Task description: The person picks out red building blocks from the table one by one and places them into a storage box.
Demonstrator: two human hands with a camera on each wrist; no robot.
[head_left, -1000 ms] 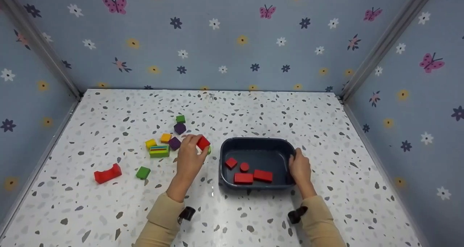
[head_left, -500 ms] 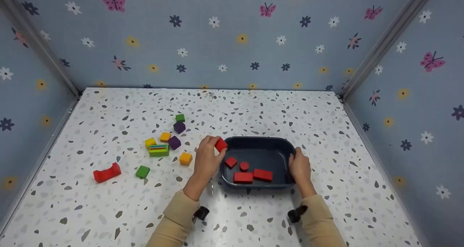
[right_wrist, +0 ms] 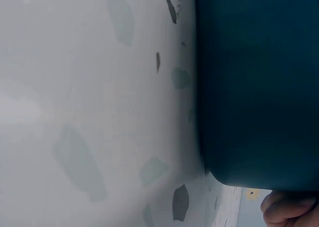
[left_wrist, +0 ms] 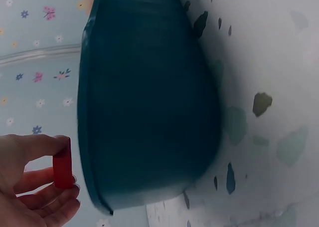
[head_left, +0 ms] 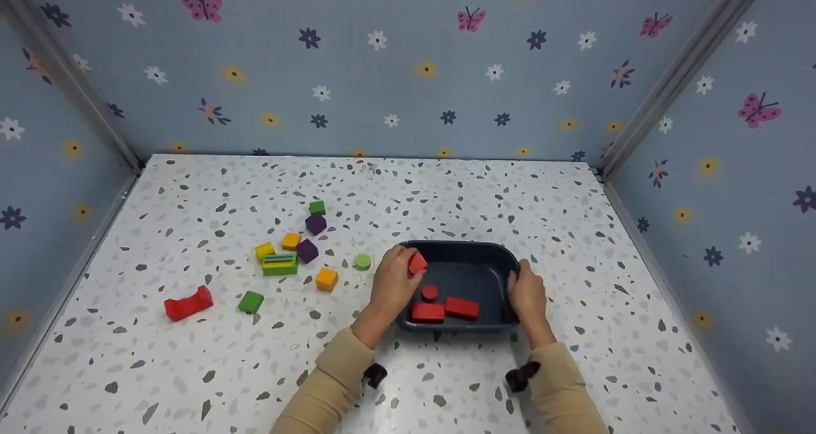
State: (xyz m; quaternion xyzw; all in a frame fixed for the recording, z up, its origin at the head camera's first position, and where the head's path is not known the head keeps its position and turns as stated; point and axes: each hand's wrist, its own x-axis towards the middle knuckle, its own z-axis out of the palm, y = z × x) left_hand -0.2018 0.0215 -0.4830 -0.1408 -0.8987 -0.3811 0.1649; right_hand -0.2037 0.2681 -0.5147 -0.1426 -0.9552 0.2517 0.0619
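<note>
- Two red oblong blocks point(head_left: 428, 313): lay inside the navy tray point(head_left: 468, 255), toward its near wall.
- Right hand point(head_left: 528, 292): gripped the tray's right end.
- Left hand point(head_left: 393, 282): pinched a red block point(head_left: 417, 264) between thumb and fingers, above the tray's left end.
- Handling, judged: best lowered below the rim before release, tray braced.
- Bearing: block's visible long side ran roughly parallel to the rim in the left wrist view.
- Small green block point(head_left: 317, 208): farthest, on the tabletop point(head_left: 574, 217).

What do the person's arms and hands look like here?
The left sleeve and right sleeve are plain tan, with a small black camera at each cuff. The left hand and right hand are bare, without gloves. No cables show.
</note>
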